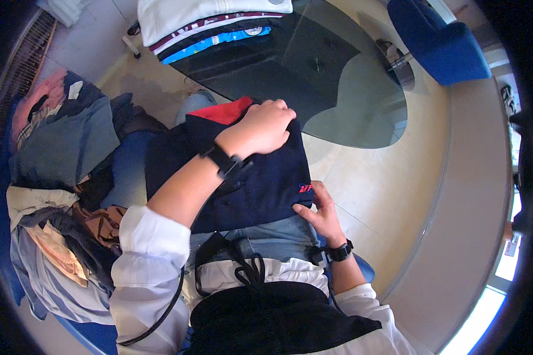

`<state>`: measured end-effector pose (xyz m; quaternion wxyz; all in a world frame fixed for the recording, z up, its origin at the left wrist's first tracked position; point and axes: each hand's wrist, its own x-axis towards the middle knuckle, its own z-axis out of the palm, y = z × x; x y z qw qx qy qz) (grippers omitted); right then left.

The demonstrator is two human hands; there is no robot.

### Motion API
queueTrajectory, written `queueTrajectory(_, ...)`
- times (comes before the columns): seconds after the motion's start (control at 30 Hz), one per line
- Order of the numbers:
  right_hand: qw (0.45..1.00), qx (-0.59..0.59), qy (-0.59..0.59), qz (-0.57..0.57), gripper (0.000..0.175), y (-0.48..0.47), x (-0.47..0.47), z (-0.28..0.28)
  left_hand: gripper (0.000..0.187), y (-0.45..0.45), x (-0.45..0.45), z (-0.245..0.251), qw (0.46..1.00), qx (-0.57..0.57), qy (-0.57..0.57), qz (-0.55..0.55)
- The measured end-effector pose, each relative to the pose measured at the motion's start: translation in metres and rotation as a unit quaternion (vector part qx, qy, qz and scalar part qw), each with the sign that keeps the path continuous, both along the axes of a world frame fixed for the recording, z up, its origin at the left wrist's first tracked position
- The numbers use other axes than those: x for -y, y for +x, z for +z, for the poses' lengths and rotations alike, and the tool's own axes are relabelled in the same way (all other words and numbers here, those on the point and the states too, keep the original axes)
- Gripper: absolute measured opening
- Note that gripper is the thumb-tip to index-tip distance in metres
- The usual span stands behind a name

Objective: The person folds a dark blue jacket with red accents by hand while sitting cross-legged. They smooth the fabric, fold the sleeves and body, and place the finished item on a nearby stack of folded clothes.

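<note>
A dark navy garment (257, 191) with buttons, a red lining or collar part and small red embroidery lies folded over my lap, on my jeans. My left hand (266, 126) reaches across its far edge, beside the red part, fingers curled onto the cloth; whether they pinch it is hidden. At the garment's right edge, near the embroidery, my right hand (320, 211) holds the cloth between the thumb on top and the fingers at the side. Black bands are on both wrists.
A stack of folded clothes (217, 22) rests on an oval glass table (373, 128) ahead. Loose clothes (66, 151) are heaped on the blue seat at the left. A blue chair (448, 49) stands at the far right, near a pale curved panel (462, 191).
</note>
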<state>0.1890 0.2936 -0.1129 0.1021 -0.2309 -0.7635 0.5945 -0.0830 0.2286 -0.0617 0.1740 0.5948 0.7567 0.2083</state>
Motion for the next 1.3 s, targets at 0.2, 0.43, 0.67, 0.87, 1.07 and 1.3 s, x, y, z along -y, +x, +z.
queueTrajectory(0.2, 0.997, -0.025, -0.064, 0.021, 0.038, -0.004, -0.004, 0.012, 0.042, -0.011, -0.022, -0.043, 0.995, 0.046, -0.068, 0.049)
queueTrajectory(0.43, 0.986, 0.002, -0.166, 0.009, 0.023, -0.009, -0.003, 0.016, 0.031, -0.026, -0.016, -0.056, 0.992, 0.127, -0.02, 0.021)
queueTrajectory(0.67, 0.991, 0.01, -0.125, -0.037, 0.03, -0.021, 0.001, 0.015, 0.027, -0.019, -0.015, -0.053, 0.981, 0.161, 0.099, 0.041)
queueTrajectory(0.87, 0.996, -0.012, 0.076, -0.034, 0.038, -0.023, 0.002, 0.028, 0.019, -0.02, -0.015, -0.047, 0.971, 0.166, 0.132, 0.113)
queueTrajectory(1.07, 0.988, -0.028, 0.149, -0.035, 0.031, -0.018, 0.005, 0.029, 0.019, -0.019, -0.013, -0.042, 0.966, 0.176, 0.142, 0.126)
queueTrajectory(1.3, 0.998, -0.029, 0.059, -0.004, 0.019, -0.011, -0.002, 0.014, 0.02, -0.026, -0.016, -0.052, 0.965, 0.237, 0.083, 0.068)
